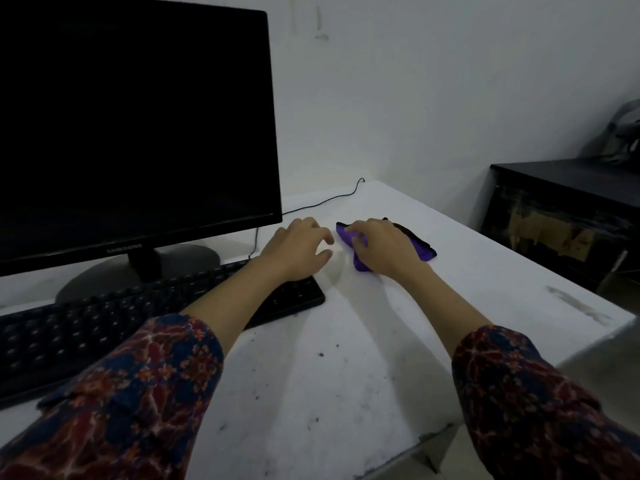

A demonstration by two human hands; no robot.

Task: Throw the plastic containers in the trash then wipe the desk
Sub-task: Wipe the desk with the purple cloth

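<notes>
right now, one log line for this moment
phase: wiping desk | right hand: presses purple cloth | left hand: over keyboard, holds nothing | containers: none in view

Room dim, colours grey and dull. Soft shadows under both arms on worktop (346, 375). Monitor (131, 126) pure black, no glare. Edges bend and blur, sleeves (540, 403) fuzzy.

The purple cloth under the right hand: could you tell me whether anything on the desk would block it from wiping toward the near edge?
Nothing visible does. The right hand presses the purple cloth on the white desk, and only dark specks lie between it and the near edge. The keyboard and left hand sit off to the left.
</notes>
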